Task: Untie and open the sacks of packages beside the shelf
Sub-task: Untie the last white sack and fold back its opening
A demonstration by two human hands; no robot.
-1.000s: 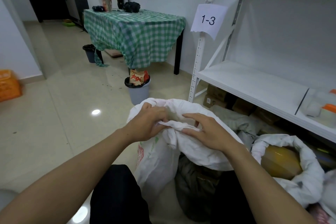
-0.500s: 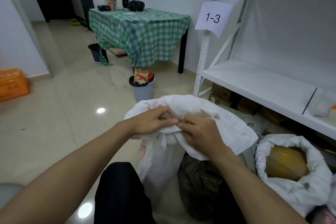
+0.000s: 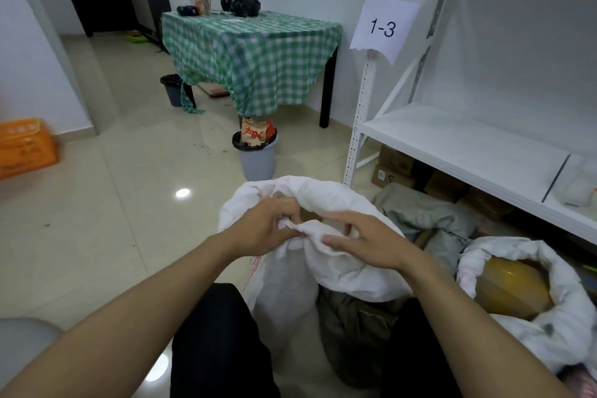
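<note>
Right hand (image 3: 365,242) shifted, pinching sack (image 3: 342,275) rim

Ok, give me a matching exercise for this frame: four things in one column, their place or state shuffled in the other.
1 near sack
2 right sack
3 grey bin
4 paper sign

A hangs on the shelf
B open, yellow package showing
C mouth gripped by left hand and right hand
D on the floor near the checked table

Pairs: 1-C, 2-B, 3-D, 4-A
</note>
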